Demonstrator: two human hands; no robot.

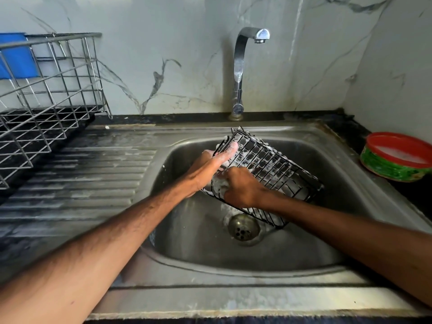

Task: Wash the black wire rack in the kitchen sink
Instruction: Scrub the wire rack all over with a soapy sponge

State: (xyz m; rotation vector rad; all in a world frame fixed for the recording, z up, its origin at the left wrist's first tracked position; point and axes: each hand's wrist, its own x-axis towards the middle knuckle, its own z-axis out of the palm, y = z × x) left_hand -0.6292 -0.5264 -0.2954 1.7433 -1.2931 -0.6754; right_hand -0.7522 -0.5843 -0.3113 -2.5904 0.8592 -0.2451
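A person's 2 hands work the black wire rack [268, 164], held tilted inside the steel sink [233, 272] just above the drain [243, 226], its wires flecked with foam. The left hand [208, 169] lies open, straight soapy fingers pressed flat against the rack's upper left side. The right hand [243, 187] is balled against the lower wires in a clump of suds (whether it clutches a scrubber cannot be told).

Soapy black wire rack [268, 160] sits tilted above the steel sink [191, 230], foam clinging.
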